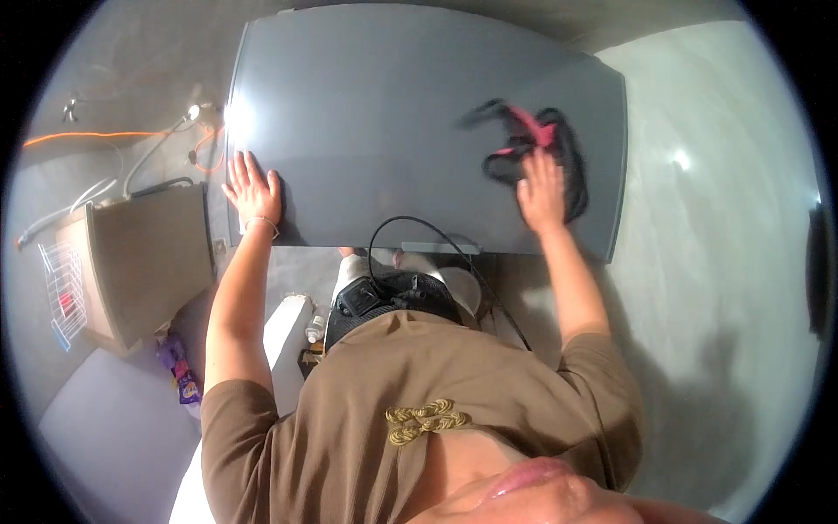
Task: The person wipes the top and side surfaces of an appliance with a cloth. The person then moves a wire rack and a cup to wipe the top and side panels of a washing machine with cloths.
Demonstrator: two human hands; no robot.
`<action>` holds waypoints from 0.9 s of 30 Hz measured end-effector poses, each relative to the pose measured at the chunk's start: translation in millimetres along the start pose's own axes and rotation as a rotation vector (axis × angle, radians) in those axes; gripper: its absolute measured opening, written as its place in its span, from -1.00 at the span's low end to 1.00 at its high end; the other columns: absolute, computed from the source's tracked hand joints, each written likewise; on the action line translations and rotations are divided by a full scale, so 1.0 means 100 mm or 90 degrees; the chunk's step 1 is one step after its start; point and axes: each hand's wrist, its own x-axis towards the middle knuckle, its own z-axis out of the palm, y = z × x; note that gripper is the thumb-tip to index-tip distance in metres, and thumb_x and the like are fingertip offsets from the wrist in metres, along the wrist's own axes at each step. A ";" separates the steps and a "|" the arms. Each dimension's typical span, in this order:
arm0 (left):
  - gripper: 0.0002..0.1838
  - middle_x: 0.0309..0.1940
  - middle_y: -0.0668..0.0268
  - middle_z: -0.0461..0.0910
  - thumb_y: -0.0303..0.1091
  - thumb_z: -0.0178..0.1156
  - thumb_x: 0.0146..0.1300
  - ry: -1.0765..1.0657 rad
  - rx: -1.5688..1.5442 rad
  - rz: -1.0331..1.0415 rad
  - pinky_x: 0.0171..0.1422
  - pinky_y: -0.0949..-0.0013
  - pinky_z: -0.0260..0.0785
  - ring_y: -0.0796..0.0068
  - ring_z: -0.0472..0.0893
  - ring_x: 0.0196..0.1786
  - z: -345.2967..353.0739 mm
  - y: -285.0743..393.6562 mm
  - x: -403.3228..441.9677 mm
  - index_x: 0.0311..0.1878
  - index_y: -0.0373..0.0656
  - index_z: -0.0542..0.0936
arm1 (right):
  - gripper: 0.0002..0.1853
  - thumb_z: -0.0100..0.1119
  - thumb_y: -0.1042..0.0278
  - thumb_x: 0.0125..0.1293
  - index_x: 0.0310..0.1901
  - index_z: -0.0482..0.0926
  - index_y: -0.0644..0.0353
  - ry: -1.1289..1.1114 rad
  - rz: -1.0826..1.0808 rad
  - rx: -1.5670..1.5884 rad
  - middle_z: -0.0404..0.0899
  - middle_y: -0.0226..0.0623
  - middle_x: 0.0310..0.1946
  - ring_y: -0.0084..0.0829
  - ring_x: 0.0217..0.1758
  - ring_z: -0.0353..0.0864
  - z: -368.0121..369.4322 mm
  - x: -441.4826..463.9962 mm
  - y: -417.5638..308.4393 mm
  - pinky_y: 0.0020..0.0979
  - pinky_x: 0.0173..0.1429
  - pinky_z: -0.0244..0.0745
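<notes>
A broad grey surface spans the upper middle of the head view. On its left edge my left hand lies flat with the fingers apart, holding nothing. Toward the right side, my right hand rests on a crumpled black and pink cloth. The fingers of my right hand are stretched out over the cloth, not wrapped round it. A loose end of the cloth reaches up and left, slightly blurred.
At the left are a beige cabinet, a white wire rack, a purple packet and an orange cord. A black cable arcs over the surface's near edge. A pale wall stands at right.
</notes>
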 end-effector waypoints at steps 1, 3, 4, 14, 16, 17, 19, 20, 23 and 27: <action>-0.24 0.58 0.23 -0.12 0.06 -0.13 0.38 -0.005 0.002 -0.001 0.58 -0.17 -0.35 0.24 -0.18 0.62 0.00 0.00 0.00 0.55 -0.09 0.00 | -0.43 -0.11 0.10 0.41 0.44 0.24 -0.03 0.020 0.041 -0.009 0.01 -0.25 0.54 -0.15 0.58 -0.01 -0.02 0.08 0.18 0.01 0.57 -0.13; -0.24 0.58 0.24 -0.12 0.05 -0.13 0.37 -0.002 0.006 -0.001 0.58 -0.17 -0.35 0.23 -0.18 0.62 -0.02 0.01 0.02 0.54 -0.09 0.01 | -0.42 -0.15 0.08 0.44 0.47 0.18 -0.11 0.061 0.104 -0.006 -0.02 -0.25 0.55 -0.14 0.59 -0.05 0.04 0.29 0.54 0.02 0.58 -0.17; -0.24 0.58 0.24 -0.12 0.05 -0.13 0.37 -0.007 0.006 -0.002 0.58 -0.17 -0.35 0.23 -0.18 0.62 -0.03 0.02 0.02 0.54 -0.09 0.01 | -0.42 -0.20 0.05 0.45 0.49 0.14 -0.15 0.061 0.148 0.003 -0.04 -0.25 0.55 -0.13 0.60 -0.09 0.05 0.43 0.68 0.02 0.58 -0.21; -0.24 0.58 0.24 -0.11 0.02 -0.11 0.36 0.006 0.011 0.007 0.56 -0.22 -0.32 0.21 -0.16 0.61 -0.13 0.10 0.05 0.54 -0.11 0.01 | -0.35 -0.46 -0.13 0.43 0.53 -0.01 -0.23 0.020 0.555 0.030 -0.22 -0.17 0.58 0.06 0.61 -0.30 0.24 2.20 0.89 0.32 0.50 -0.43; -0.23 0.58 0.23 -0.11 0.02 -0.11 0.36 0.005 0.011 0.006 0.56 -0.22 -0.32 0.21 -0.16 0.61 -0.14 0.11 0.06 0.54 -0.11 0.01 | -0.35 -0.44 -0.12 0.43 0.52 0.01 -0.20 0.034 0.501 0.032 -0.20 -0.15 0.58 0.11 0.60 -0.29 0.26 2.44 0.67 0.35 0.48 -0.41; -0.24 0.58 0.23 -0.11 0.02 -0.11 0.36 0.002 0.010 0.005 0.56 -0.22 -0.32 0.21 -0.17 0.61 -0.15 0.09 0.06 0.54 -0.12 0.01 | -0.36 -0.43 -0.11 0.43 0.52 0.02 -0.19 0.045 0.470 0.034 -0.18 -0.14 0.57 0.13 0.59 -0.28 0.25 2.53 0.51 0.36 0.47 -0.40; -0.24 0.58 0.23 -0.11 0.02 -0.11 0.36 0.001 0.010 0.009 0.56 -0.22 -0.32 0.20 -0.17 0.61 -0.16 0.10 0.06 0.54 -0.12 0.01 | -0.38 -0.38 -0.09 0.43 0.50 0.08 -0.17 0.071 0.394 0.016 -0.14 -0.11 0.56 0.15 0.59 -0.25 0.26 2.70 0.19 0.38 0.46 -0.37; -0.24 0.58 0.22 -0.12 0.02 -0.11 0.36 -0.007 0.016 0.005 0.57 -0.21 -0.32 0.20 -0.17 0.61 -0.17 0.08 0.05 0.54 -0.12 0.01 | -0.38 -0.36 -0.08 0.43 0.49 0.09 -0.16 0.087 0.354 0.012 -0.11 -0.10 0.55 0.15 0.58 -0.25 0.28 2.72 0.01 0.38 0.46 -0.36; -0.26 0.58 0.24 -0.11 0.01 -0.14 0.40 -0.002 0.016 0.001 0.57 -0.19 -0.31 0.21 -0.18 0.62 -0.15 0.10 0.04 0.55 -0.09 -0.02 | -0.38 -0.32 -0.09 0.42 0.48 0.11 -0.14 0.157 0.233 0.012 -0.06 -0.10 0.54 0.13 0.58 -0.23 0.43 2.75 -0.49 0.37 0.47 -0.38; -0.26 0.57 0.23 -0.10 0.02 -0.12 0.38 -0.002 0.022 0.001 0.57 -0.18 -0.32 0.20 -0.17 0.61 -0.11 0.08 0.03 0.53 -0.14 0.04 | -0.39 -0.30 -0.09 0.41 0.46 0.17 -0.14 0.155 0.140 0.050 -0.05 -0.14 0.54 0.07 0.60 -0.22 0.36 2.47 -1.38 0.30 0.52 -0.42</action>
